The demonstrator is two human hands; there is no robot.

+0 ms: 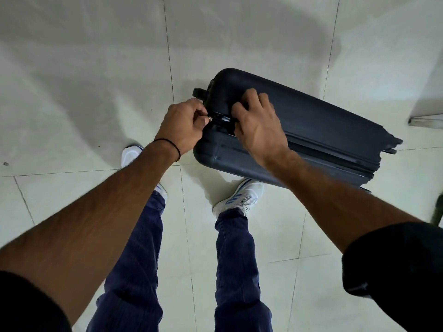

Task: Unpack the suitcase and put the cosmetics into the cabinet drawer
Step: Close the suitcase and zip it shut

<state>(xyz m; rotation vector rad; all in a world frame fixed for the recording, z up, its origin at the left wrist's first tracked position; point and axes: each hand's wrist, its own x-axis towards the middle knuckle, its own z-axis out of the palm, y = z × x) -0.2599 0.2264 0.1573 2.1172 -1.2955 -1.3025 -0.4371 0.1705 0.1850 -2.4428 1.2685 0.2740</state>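
Observation:
A dark blue hard-shell suitcase (311,130) lies on its side on the tiled floor, closed, its wheels at the near-left end. My left hand (182,125) pinches a small metal zipper pull (210,119) at the suitcase's near corner. My right hand (256,121) rests on the top of the shell beside the zipper, fingers curled over the edge and pressing down. No cosmetics and no cabinet drawer are in view.
Pale floor tiles (96,68) spread all around. My two feet in white sneakers (239,197) stand just in front of the suitcase. A grey furniture base edge (426,121) shows at the far right, and a dark object (438,209) at the right border.

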